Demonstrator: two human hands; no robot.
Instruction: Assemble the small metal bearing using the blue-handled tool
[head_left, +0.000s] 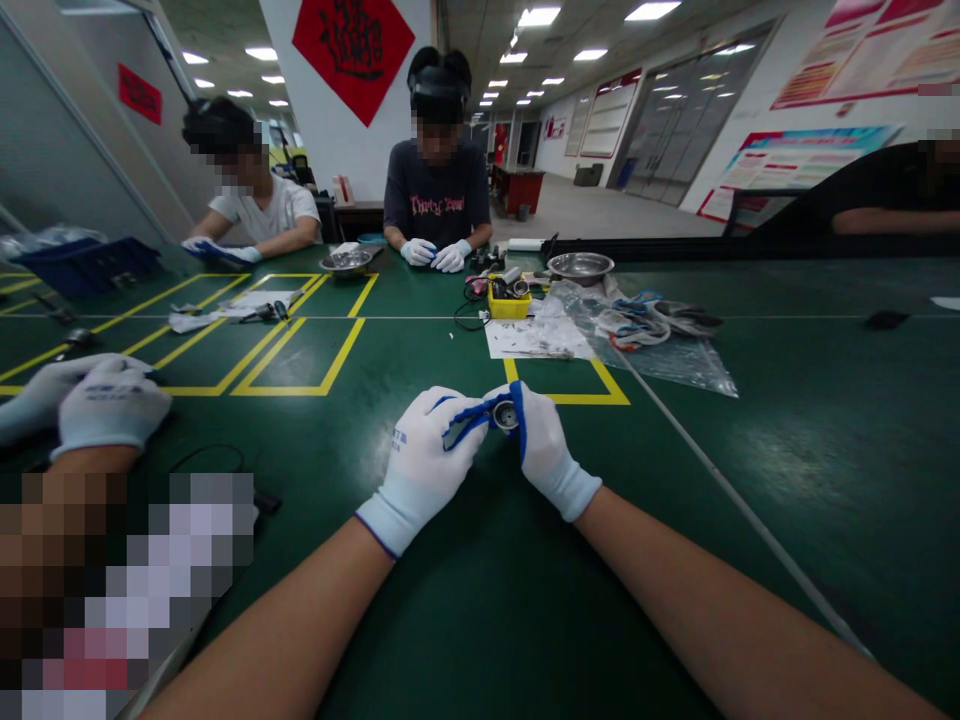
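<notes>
A small round metal part point(506, 415) with a dark ring face is held between my two gloved hands, above the green table point(480, 600). My left hand point(435, 450), in a white glove with blue fingertips, is closed on its left side. On the right side my right hand point(541, 440), gloved the same way, has its fingers pressed against the part. The fingers cover much of it, so its full shape is hidden.
Beyond my hands are a yellow bin point(509, 304) of parts, a white paper sheet point(525, 338), a metal bowl point(580, 266) and gloves point(634, 322) on a plastic bag point(697, 365). Another person's gloved hands point(112, 405) are at left. Two people sit opposite.
</notes>
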